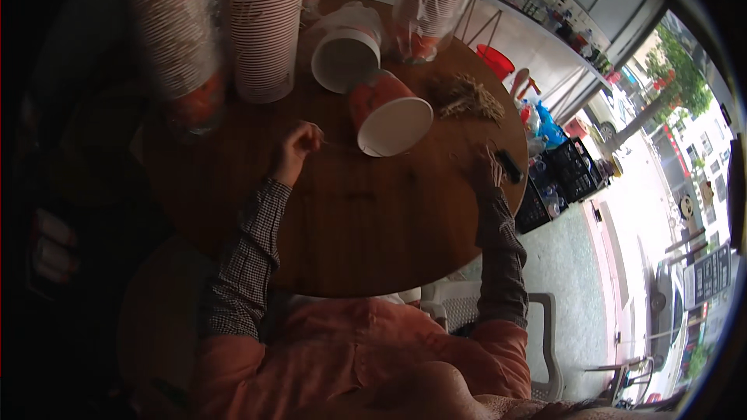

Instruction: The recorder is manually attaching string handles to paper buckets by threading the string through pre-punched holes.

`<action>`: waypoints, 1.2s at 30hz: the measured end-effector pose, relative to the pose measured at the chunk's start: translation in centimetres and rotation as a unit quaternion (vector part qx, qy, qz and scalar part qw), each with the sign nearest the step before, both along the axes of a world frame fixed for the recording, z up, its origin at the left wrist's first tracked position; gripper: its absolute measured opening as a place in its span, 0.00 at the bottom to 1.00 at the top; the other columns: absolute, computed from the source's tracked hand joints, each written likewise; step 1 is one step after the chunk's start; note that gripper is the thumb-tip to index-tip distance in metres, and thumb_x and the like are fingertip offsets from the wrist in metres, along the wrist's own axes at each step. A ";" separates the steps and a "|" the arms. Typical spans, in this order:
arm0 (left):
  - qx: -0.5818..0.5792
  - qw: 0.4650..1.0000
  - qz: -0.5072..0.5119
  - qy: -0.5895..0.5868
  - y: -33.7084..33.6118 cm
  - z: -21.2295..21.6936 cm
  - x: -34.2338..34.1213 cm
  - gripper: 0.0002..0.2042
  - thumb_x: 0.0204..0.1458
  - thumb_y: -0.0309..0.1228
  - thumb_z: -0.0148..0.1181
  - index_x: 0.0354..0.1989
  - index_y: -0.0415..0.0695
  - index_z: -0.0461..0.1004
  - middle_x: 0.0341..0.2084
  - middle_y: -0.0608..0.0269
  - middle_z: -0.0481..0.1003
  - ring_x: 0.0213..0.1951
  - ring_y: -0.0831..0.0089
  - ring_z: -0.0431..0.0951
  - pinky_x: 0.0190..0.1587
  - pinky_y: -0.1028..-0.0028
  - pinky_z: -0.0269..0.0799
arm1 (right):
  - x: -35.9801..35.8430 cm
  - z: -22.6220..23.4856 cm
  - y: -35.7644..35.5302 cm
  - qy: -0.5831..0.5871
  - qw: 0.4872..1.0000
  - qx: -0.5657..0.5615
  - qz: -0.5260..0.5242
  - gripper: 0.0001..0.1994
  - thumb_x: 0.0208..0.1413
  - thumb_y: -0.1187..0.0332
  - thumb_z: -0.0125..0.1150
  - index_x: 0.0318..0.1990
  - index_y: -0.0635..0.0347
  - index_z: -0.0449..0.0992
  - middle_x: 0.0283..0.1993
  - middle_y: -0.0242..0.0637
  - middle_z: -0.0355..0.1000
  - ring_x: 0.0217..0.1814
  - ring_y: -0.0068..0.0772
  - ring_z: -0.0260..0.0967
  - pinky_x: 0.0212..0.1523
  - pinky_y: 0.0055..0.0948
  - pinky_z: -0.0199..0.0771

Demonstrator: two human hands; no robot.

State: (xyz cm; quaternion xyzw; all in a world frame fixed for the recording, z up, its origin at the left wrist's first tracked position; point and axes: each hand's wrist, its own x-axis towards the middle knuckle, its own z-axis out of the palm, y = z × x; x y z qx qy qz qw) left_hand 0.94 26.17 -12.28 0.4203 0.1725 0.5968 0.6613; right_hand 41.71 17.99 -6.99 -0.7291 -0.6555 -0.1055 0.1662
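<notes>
My left hand (296,149) is closed on a thin stick, its tip pointing right toward a red paper cup (389,115) lying on its side on the round wooden table (366,225). A white paper cup (345,53) lies on its side just behind it. My right hand (488,171) rests near the table's right edge, fingers curled beside a small black object (510,166); whether it holds anything is unclear. A heap of thin wooden sticks (469,98) lies beyond that hand.
Tall stacks of paper cups in plastic sleeves (263,23) stand along the table's far side. A black crate (574,171) and a red stool (496,60) sit on the floor to the right. A white plastic chair (545,334) is beneath me.
</notes>
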 end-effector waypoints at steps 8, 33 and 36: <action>0.091 0.929 -0.257 0.252 -5.9 4.2 4.9 0.10 0.58 0.31 0.49 0.30 0.38 0.72 0.26 0.61 0.74 0.28 0.77 0.73 0.34 0.76 0.71 | -7.1 -6.1 11.0 0.652 0.743 0.040 0.146 0.19 0.52 0.72 0.61 0.52 0.62 0.70 0.42 0.38 0.74 0.43 0.28 0.72 0.41 0.28 0.73; -0.147 0.953 -0.257 0.061 -4.0 3.1 3.6 0.10 0.57 0.34 0.56 0.31 0.39 0.74 0.25 0.68 0.71 0.25 0.84 0.68 0.24 0.83 0.64 | -11.9 0.4 2.0 0.553 0.810 -0.097 0.169 0.08 0.57 0.69 0.56 0.36 0.66 0.77 0.20 0.27 0.66 0.19 0.14 0.62 0.18 0.16 0.60; -0.170 0.956 -0.220 0.094 -4.2 3.5 4.1 0.11 0.57 0.34 0.56 0.31 0.38 0.75 0.22 0.67 0.72 0.23 0.83 0.68 0.23 0.83 0.64 | -13.2 -0.9 2.1 0.519 0.830 -0.038 0.202 0.10 0.58 0.69 0.56 0.42 0.67 0.75 0.24 0.29 0.70 0.22 0.16 0.67 0.21 0.16 0.67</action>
